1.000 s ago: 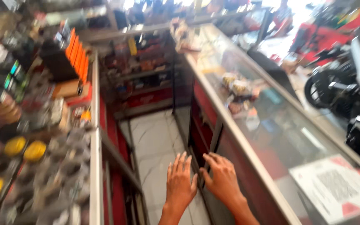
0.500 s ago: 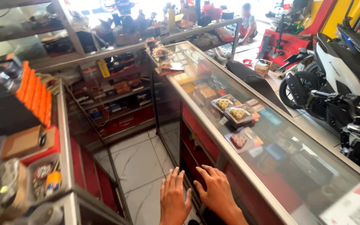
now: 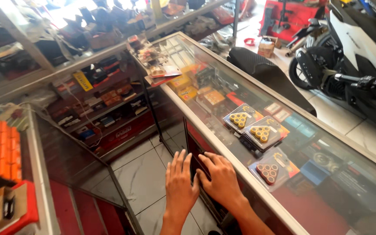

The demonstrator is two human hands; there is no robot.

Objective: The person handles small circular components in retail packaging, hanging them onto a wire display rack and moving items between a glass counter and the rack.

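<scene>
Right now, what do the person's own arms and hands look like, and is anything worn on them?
Both are bare: the left hand and right hand show no gloves, rings or watch, and no sleeve covers the visible forearms.

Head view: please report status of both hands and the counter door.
Left hand flat, empty. Right hand flat, empty, on sliding door of glass counter. Nothing between hands and door.

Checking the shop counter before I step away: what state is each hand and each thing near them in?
left hand: open, fingers spread, holding nothing.
right hand: open, flat against the back of the display case.
display case: glass top intact; whether its back is open cannot be told.
roller packs: sealed, flat under the glass.
scooter: parked upright beyond the counter.
</scene>
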